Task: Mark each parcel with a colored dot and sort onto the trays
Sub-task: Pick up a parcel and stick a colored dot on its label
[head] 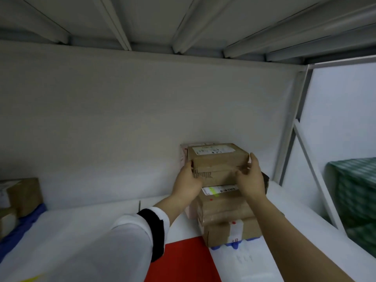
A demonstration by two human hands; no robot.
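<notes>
White shelving filled the head view: a shelf board (81, 231) under a ribbed metal deck, with a plain wall behind. Toward the right of that board stood a stack of brown parcels (221, 210). A red tray (183, 259) lay nearer, its far corner reaching the bottom parcel.

The top parcel (218, 159) sat on the stack, white label up. I had the left hand (188, 182) on its left end, thumb on the near face and fingers wrapped round the corner, out of sight. The right hand (251, 180) gripped its right end, thumb upright against the corner and fingers curled onto the near face.

One lower parcel showed a red dot (211, 199), and so did the bottom one. A pink box (183, 157) stood just behind the stack. Far left, more brown boxes (22, 194) rested on a blue tray (22, 226).
</notes>
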